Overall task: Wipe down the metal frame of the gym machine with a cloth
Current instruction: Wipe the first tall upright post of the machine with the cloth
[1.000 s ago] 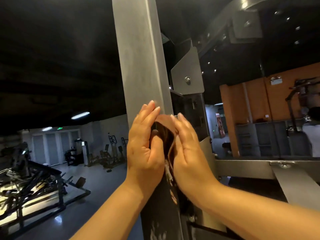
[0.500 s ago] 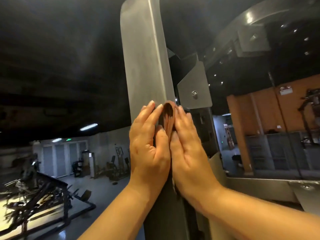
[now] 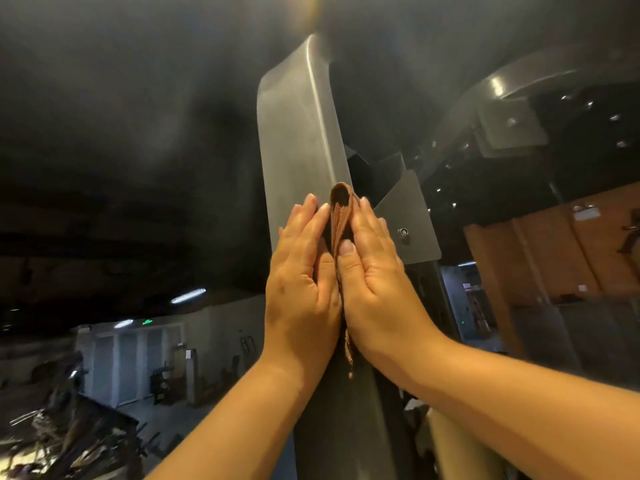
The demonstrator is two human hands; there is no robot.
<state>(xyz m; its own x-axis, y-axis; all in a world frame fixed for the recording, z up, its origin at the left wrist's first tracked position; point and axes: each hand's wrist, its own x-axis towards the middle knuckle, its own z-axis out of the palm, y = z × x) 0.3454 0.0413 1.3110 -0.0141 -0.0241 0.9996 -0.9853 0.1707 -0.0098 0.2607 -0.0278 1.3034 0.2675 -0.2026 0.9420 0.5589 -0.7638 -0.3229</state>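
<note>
A grey metal upright (image 3: 298,133) of the gym machine rises in front of me and bends back near its top. A brown cloth (image 3: 341,211) is wrapped over its near corner edge. My left hand (image 3: 301,282) presses the cloth flat against the left face with straight fingers. My right hand (image 3: 372,275) presses it against the right side, thumb lying on the cloth. A loose end of the cloth hangs below my palms. Most of the cloth is hidden under my hands.
A grey bracket plate with a bolt (image 3: 402,232) sits just right of my right hand. A curved overhead frame bar (image 3: 502,88) runs at the upper right. Other gym machines (image 3: 69,441) stand on the floor far below left. An orange wall (image 3: 554,251) is at the right.
Both hands have slid the cloth up the upright, past the bracket's lower edge. The view has tilted upward, so the post's bent top now shows.
</note>
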